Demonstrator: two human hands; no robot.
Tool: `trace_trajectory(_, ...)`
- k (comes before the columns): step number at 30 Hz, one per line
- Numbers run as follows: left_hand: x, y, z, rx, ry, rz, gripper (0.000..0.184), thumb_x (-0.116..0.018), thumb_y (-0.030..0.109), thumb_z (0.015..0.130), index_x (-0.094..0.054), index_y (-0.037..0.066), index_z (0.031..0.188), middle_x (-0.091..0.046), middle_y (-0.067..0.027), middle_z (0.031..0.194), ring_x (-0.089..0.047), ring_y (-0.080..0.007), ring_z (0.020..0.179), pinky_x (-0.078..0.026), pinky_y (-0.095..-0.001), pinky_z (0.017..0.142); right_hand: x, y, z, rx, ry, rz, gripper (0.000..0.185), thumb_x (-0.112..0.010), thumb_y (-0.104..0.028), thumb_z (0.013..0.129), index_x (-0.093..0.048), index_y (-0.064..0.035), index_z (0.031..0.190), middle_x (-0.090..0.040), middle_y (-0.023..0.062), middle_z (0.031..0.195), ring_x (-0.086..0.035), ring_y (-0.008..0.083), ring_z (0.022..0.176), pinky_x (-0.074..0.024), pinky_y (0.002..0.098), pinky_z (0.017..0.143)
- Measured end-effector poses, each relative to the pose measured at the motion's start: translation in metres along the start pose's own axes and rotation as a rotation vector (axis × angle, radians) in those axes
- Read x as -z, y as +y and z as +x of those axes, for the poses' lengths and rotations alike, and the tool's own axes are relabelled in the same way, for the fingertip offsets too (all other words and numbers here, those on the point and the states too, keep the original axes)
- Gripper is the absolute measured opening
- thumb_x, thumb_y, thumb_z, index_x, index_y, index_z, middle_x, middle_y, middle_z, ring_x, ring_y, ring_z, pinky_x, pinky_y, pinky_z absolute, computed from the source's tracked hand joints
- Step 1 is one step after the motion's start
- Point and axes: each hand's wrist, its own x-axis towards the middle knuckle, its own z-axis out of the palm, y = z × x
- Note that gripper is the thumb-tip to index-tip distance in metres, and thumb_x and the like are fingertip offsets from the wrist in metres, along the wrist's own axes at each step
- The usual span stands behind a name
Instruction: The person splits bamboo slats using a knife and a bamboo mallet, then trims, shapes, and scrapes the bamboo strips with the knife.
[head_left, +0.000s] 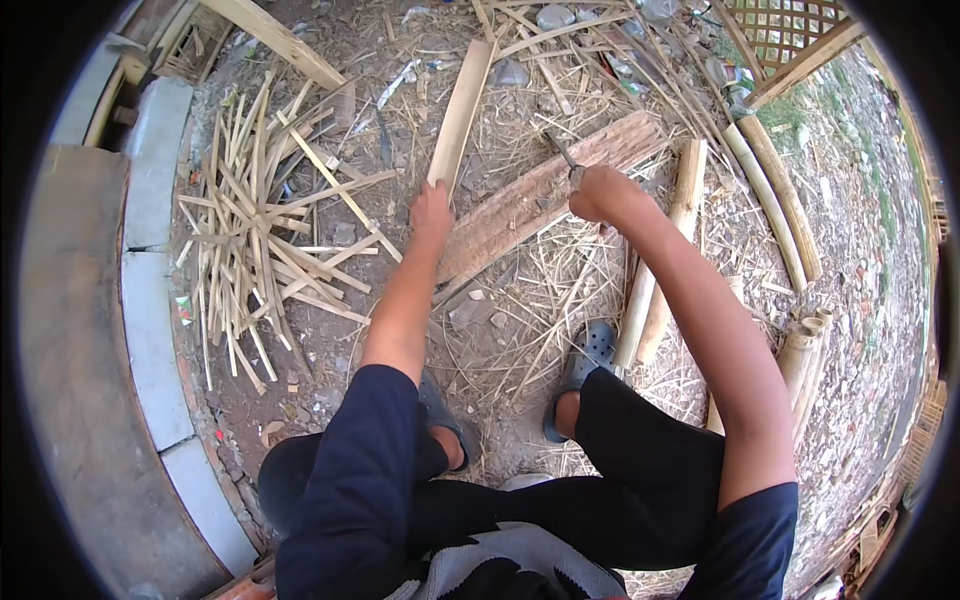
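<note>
My left hand [432, 212] is closed around the lower end of a split bamboo piece [463, 110], which points up and away from me. In my right hand [603, 195] is the handle of a knife, its dark blade [560, 148] reaching up and left; the fist hides most of the handle. Between and below both hands a worn wooden plank [520, 208] lies slantwise on the ground. The bamboo piece is left of the plank's far end, and the knife blade is over the plank's upper edge.
A heap of thin bamboo strips [255, 225] lies to the left. Bamboo poles [688, 190] rest right of the plank, with more poles [775, 200] farther right. A concrete curb [155, 340] runs along the left. Shavings and litter cover the ground around my sandals [595, 350].
</note>
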Motion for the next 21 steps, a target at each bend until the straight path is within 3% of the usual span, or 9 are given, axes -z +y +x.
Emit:
trace_trajectory(6,0.065,-0.017,-0.007,-0.043,0.107,-0.069,0.067,-0.083,0.039,0.067,-0.057,0.008,0.12,-0.055,-0.0186,0.122,-0.058,-0.039,0.113,-0.048,-0.0513,0.094,0.018,0.012,-0.022,-0.023,-0.008,0.116,0.032,-0.053,-0.013,0.082,-0.068,0.0081,0.102,-0.073,0.0179,0.093,-0.073,0.0243,0.069,-0.0582,0.0359,0.075)
trace_trajectory(9,0.12,-0.025,0.006,-0.038,-0.048,-0.104,0.068,-0.08,0.044,0.068,-0.056,0.009,0.12,-0.06,-0.019,0.12,-0.059,-0.0368,0.114,-0.047,-0.0498,0.095,0.03,0.024,-0.024,-0.078,-0.016,0.204,0.032,-0.054,-0.014,0.083,-0.068,0.007,0.103,-0.072,0.0173,0.097,-0.073,0.0256,0.073,-0.0582,0.0369,0.076)
trace_trajectory(14,0.205,-0.031,0.02,-0.18,-0.152,-0.149,0.071,-0.075,0.045,0.069,-0.055,0.005,0.124,-0.064,-0.0223,0.116,-0.062,-0.0358,0.108,-0.049,-0.0429,0.094,0.044,0.035,-0.016,0.011,0.246,0.135,0.034,-0.057,-0.019,0.082,-0.069,0.0054,0.103,-0.073,0.0176,0.096,-0.073,0.0266,0.079,-0.0567,0.0377,0.08)
trace_trajectory(15,0.224,-0.025,0.015,-0.203,-0.187,-0.118,0.071,-0.074,0.045,0.069,-0.056,0.005,0.124,-0.065,-0.0229,0.116,-0.062,-0.0362,0.108,-0.049,-0.0417,0.094,0.058,0.029,-0.029,0.001,0.159,0.148,0.035,-0.057,-0.021,0.081,-0.07,0.0024,0.103,-0.073,0.0169,0.095,-0.073,0.0258,0.08,-0.056,0.0381,0.081)
trace_trajectory(18,0.278,-0.003,-0.007,-0.219,-0.184,-0.006,0.062,-0.073,0.043,0.074,-0.057,0.005,0.119,-0.064,-0.022,0.115,-0.063,-0.0342,0.107,-0.048,-0.0413,0.094,0.079,0.013,-0.065,-0.009,0.185,0.159,0.035,-0.058,-0.023,0.081,-0.071,-0.0007,0.104,-0.073,0.0145,0.097,-0.073,0.0248,0.083,-0.0555,0.0379,0.083)
trace_trajectory(21,0.334,0.02,-0.036,-0.213,-0.307,0.103,0.057,-0.069,0.043,0.073,-0.063,0.003,0.114,-0.066,-0.0202,0.111,-0.067,-0.0312,0.097,-0.053,-0.0409,0.083,0.085,0.006,-0.079,-0.029,0.215,0.125,0.035,-0.058,-0.025,0.082,-0.071,-0.0022,0.105,-0.074,0.0124,0.098,-0.072,0.0238,0.09,-0.0541,0.0371,0.086)
